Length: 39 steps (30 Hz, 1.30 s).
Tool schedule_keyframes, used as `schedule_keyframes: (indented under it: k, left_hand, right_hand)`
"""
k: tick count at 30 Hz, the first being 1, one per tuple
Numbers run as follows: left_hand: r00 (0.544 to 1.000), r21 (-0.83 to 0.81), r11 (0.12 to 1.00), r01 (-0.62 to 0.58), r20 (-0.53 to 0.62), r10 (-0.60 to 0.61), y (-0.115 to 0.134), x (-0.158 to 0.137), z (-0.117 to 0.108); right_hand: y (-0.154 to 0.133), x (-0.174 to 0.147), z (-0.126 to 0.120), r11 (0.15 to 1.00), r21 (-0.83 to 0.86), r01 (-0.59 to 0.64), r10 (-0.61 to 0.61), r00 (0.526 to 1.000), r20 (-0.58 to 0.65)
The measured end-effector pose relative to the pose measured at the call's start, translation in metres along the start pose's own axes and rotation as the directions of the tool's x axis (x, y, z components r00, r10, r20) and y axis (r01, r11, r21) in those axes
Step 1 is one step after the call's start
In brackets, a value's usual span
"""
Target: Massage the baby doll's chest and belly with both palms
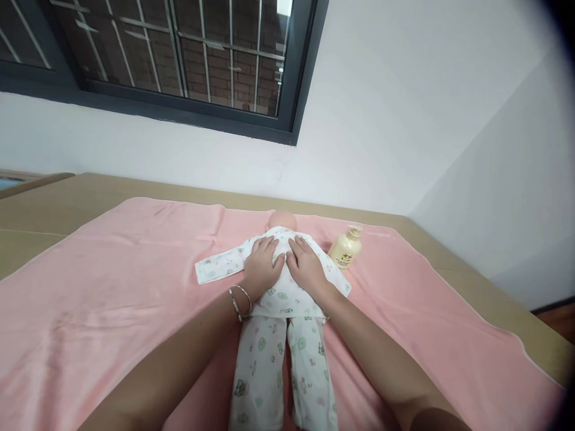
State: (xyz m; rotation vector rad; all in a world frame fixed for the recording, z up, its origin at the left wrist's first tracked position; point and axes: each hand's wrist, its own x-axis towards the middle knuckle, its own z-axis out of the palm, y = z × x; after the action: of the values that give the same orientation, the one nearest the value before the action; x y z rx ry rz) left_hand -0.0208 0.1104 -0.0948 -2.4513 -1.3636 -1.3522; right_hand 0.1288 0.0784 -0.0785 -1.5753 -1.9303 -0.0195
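A baby doll (287, 302) in a white printed top and trousers lies on a pink blanket (135, 287), its bald head at the far end. My left hand (263, 266) rests flat on the left side of the doll's upper body, fingers stretched out. On the right side of the same upper body lies my right hand (306, 263), also flat. The two thumbs are close together over the middle. One sleeve reaches out to the left; the other slants down to the right, partly behind my right hand. Neither hand grips anything.
Beside the doll's right sleeve stands a cream pump bottle (345, 246). The blanket covers a wooden surface (453, 278) whose edges show around it. Behind it rises a white wall (368, 120) with a dark-framed barred window (179, 54).
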Motion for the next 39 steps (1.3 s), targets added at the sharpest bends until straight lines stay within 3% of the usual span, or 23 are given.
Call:
schedule_keyframes:
  k: [27,39]
  left_hand:
    - [0.998,-0.034,0.999,-0.035,0.045,0.037,-0.0062,0.0014,0.0058]
    - [0.99,-0.015,1.0,0.005,0.141,-0.003,-0.0064,0.0027,0.006]
  right_hand:
    - [0.0077,0.0007,0.0043,0.992,0.117,-0.04,0.029,0.995,0.1]
    - [0.0052,0.0016,0.0032,0.996,0.068,-0.063,0.055,0.991,0.119]
